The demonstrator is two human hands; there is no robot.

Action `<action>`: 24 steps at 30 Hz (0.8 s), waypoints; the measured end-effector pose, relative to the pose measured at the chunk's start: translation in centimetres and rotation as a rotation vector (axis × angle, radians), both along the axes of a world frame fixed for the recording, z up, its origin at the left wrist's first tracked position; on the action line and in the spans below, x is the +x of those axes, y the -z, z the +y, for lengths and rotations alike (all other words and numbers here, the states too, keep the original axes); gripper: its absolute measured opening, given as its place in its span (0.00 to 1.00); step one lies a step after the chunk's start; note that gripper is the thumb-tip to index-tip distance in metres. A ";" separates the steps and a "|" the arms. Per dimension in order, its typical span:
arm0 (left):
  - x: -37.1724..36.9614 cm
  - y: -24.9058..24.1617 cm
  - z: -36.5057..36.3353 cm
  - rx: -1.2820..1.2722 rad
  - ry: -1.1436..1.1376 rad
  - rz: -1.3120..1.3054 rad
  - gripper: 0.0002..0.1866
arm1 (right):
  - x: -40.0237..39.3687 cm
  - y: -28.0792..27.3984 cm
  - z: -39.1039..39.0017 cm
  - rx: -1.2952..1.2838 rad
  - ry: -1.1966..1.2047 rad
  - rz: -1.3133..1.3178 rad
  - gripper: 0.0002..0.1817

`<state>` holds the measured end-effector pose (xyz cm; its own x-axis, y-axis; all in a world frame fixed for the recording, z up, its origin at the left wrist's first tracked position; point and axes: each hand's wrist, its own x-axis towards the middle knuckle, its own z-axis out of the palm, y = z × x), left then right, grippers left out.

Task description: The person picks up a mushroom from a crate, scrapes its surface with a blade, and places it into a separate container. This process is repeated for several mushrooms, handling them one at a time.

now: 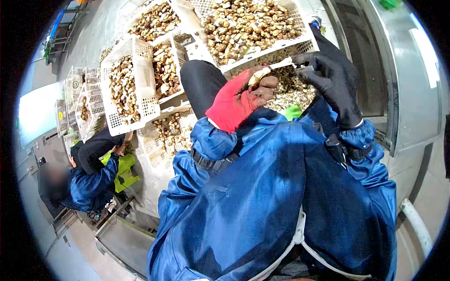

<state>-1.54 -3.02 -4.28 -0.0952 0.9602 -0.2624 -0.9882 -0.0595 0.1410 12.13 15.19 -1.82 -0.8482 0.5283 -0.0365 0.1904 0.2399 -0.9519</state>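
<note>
My left hand (243, 98), in a red glove with dirty fingertips, is closed on a brown and pale mushroom (258, 77). The mushroom's pale stem (281, 63) points right, toward my right hand (330, 84). That hand wears a black glove, and its fingers are closed round a small metal tool (302, 65) at the stem's end. Most of the tool is hidden by the glove. Below both hands lie many small pale cut pieces (293, 91). A large white crate (262, 58) full of brown and pale mushrooms (248, 25) stands just beyond my hands.
More white crates (133, 122) of mushrooms stand at the upper left, with loose mushrooms (171, 131) below them. A co-worker (91, 182) in blue sits at the left near a green stool (124, 173). A metal cabinet (415, 79) is at the right.
</note>
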 end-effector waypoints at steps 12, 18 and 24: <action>-0.2 -0.3 -0.4 -0.375 0.032 0.728 0.17 | 0.2 0.2 -0.1 -0.081 -0.035 -0.113 0.10; -5.6 -1.4 -2.7 -0.471 -0.332 0.797 0.16 | 0.2 0.0 0.2 -0.153 -0.035 -0.170 0.10; -20.8 -0.1 -17.5 -0.119 -0.895 0.278 0.33 | 0.5 1.4 1.0 0.002 -0.065 -0.085 0.10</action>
